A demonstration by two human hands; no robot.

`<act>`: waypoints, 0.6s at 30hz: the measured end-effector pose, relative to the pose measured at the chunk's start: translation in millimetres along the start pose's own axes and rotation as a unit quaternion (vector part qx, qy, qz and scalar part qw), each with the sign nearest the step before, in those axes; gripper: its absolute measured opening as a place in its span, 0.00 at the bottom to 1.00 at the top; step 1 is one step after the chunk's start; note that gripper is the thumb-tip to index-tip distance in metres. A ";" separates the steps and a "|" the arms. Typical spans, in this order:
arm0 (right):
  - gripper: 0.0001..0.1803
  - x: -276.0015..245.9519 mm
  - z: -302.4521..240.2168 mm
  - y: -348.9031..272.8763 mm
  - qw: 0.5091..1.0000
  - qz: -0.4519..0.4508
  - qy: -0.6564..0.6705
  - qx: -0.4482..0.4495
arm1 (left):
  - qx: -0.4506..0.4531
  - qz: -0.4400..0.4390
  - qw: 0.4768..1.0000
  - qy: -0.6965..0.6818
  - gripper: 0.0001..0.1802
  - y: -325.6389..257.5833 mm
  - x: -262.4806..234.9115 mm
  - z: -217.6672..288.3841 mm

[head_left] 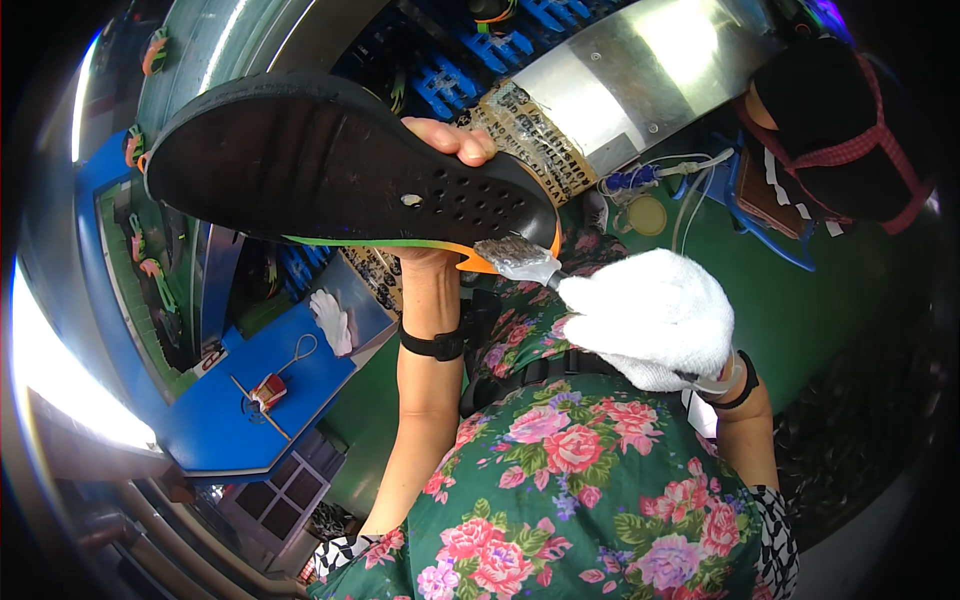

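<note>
My bare left hand point(455, 140) grips a large black shoe sole point(330, 170), fingers curled over its far edge. The sole is tilted up, its broad end to the left. Small round holes dot its heel part, and green and orange show along its near edge. In a white knit glove, my right hand point(650, 320) is closed around the handle of a flat brush point(515, 258). The brush's smeared grey head lies at the orange edge by the heel; I cannot tell whether it presses on the sole. Most of the handle is hidden by the glove.
A blue table point(240, 400) at the left bears a white glove point(333, 322) and a small red item point(267, 392). A conveyor with shoe parts runs beyond it. Blue racks point(445, 85) and a metal panel point(640, 65) stand ahead. Another person point(830, 130) is at the right.
</note>
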State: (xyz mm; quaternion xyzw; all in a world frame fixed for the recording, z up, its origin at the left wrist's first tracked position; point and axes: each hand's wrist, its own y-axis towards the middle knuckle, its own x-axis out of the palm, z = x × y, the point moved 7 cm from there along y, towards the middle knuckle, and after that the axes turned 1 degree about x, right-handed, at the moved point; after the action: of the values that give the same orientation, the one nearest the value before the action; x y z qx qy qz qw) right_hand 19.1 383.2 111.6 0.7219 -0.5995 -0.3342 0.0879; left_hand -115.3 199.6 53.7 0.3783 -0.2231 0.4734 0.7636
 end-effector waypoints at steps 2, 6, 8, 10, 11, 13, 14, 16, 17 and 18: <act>0.15 2.1 -3.7 -0.8 1.000 -0.006 -0.012 -0.017 | -0.005 -0.005 1.000 0.013 0.32 2.5 6.2 1.3; 0.18 11.1 -2.7 -7.9 0.996 -0.080 0.017 -0.037 | -0.001 0.006 0.999 0.032 0.30 2.6 8.8 2.3; 0.18 11.7 -3.6 -6.2 0.994 -0.100 0.043 -0.021 | 0.000 0.006 0.999 0.038 0.30 2.1 7.6 2.7; 0.19 15.0 -4.6 -5.7 0.990 -0.120 0.068 -0.004 | -0.009 -0.003 0.998 0.067 0.30 2.4 6.4 1.2; 0.19 17.5 -3.5 -6.5 0.987 -0.123 0.105 0.015 | -0.008 -0.003 0.998 0.067 0.30 1.5 6.8 -0.1; 0.20 15.4 -8.1 1.2 0.987 -0.133 0.094 -0.016 | -0.006 0.011 0.998 0.058 0.31 0.9 10.3 -3.0; 0.20 13.7 -9.5 3.0 0.987 -0.134 0.093 -0.015 | -0.007 0.012 0.998 0.057 0.31 0.7 9.8 -3.5; 0.15 9.7 -10.9 6.2 0.990 -0.118 0.073 -0.018 | 0.004 0.009 0.999 0.051 0.31 0.2 9.4 -1.4; 0.14 1.4 -11.9 10.3 0.997 -0.070 0.034 -0.027 | 0.005 0.009 0.999 0.052 0.31 0.4 8.3 0.9; 0.14 2.0 -11.3 9.1 0.996 -0.071 0.035 -0.028 | -0.006 0.002 0.998 0.066 0.28 1.3 8.1 3.0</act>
State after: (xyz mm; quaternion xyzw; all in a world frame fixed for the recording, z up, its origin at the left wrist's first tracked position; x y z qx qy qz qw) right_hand 18.4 375.8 124.2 0.7711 -0.5341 -0.3302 0.1052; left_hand -112.8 202.1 61.6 0.3415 -0.1754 0.4972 0.7781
